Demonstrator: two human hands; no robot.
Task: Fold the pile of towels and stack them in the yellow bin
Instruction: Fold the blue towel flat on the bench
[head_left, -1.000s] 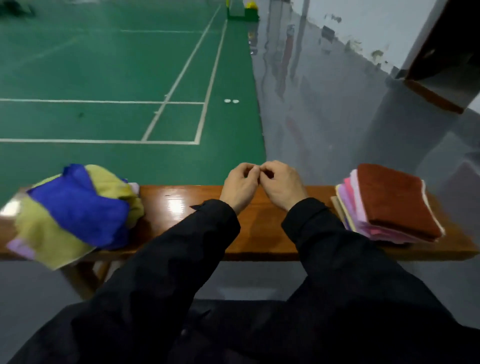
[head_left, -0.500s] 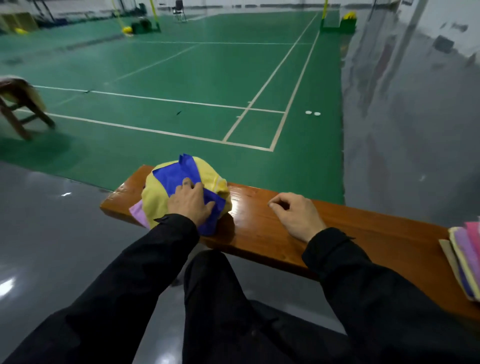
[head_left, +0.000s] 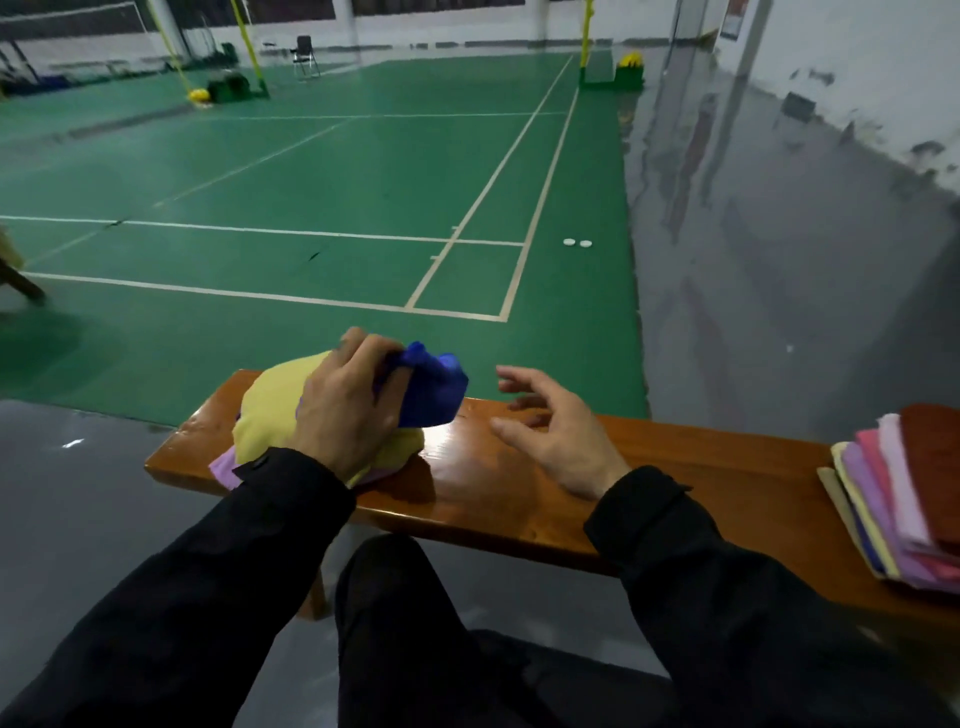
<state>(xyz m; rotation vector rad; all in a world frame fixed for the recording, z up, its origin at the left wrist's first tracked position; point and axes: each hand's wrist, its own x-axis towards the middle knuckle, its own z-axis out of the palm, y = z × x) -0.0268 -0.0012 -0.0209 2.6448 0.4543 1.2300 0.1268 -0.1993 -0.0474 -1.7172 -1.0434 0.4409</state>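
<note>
Carefully, we pinch the blue towel (head_left: 431, 389) with our left hand (head_left: 348, 410), right hand (head_left: 556, 431) spread; tugging may topple the pile (head_left: 275, 410)

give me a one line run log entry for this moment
left hand: grips blue towel on unfolded pile | right hand: open above bench | folded stack: bench's right end

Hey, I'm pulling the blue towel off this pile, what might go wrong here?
1. The left hand grips the blue towel while lying on the yellow towel, so that one may drag along.
2. The pile sits near the bench end and could slide off.
3. The folded stack overhangs the bench's near edge and might tip.
</note>
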